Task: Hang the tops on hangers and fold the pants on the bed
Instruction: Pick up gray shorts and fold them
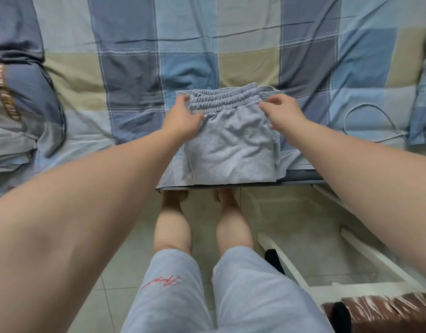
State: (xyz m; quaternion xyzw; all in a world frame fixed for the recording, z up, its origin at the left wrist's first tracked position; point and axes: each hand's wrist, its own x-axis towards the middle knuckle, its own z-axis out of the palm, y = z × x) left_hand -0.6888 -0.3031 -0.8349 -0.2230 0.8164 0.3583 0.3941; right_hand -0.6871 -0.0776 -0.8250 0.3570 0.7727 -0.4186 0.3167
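Grey pants (228, 143) lie folded into a small rectangle at the bed's (207, 44) near edge, elastic waistband on top at the far side. My left hand (183, 116) grips the left end of the waistband, thumb on top of the cloth. My right hand (281, 109) pinches the right end of the waistband with curled fingers. A dark blue top (24, 92) with brown lettering lies crumpled at the bed's left end.
The bed carries a blue, grey and beige checked sheet. A white cable (370, 116) loops on it at the right, beside a checked pillow (423, 104). A white frame (327, 272) and brown fabric (385, 308) stand on the tiled floor at lower right.
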